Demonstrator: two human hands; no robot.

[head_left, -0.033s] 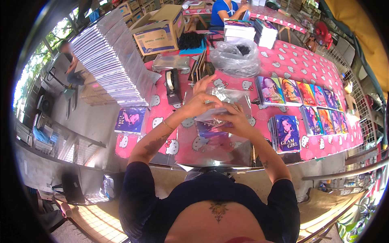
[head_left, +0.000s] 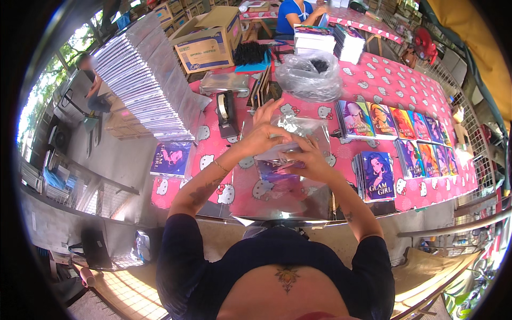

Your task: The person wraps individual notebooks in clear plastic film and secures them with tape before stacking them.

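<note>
A purple-covered notebook (head_left: pixel 271 172) lies in front of me inside a clear plastic bag (head_left: pixel 277 154), on the pink patterned tabletop. My left hand (head_left: pixel 265 134) is over the bag's upper part, thumb and forefinger pinched on the plastic, other fingers stretched away. Close beside it, my right hand (head_left: pixel 305 158) has bent fingers closed on the same plastic from the right. The fingertips partly cover the bag's fold. Beneath the notebook spreads a clear, shiny sheet (head_left: pixel 282 200) reaching the table's near edge.
A tall stack of wrapped notebooks (head_left: pixel 146 80) stands left, with one wrapped notebook (head_left: pixel 172 159) before it. A tape dispenser (head_left: pixel 228 114), cardboard box (head_left: pixel 208 45) and plastic bundle (head_left: pixel 309 77) lie beyond my hands. Colourful notebook piles (head_left: pixel 380 176) fill the right. Another person (head_left: pixel 293 16) sits at the far side.
</note>
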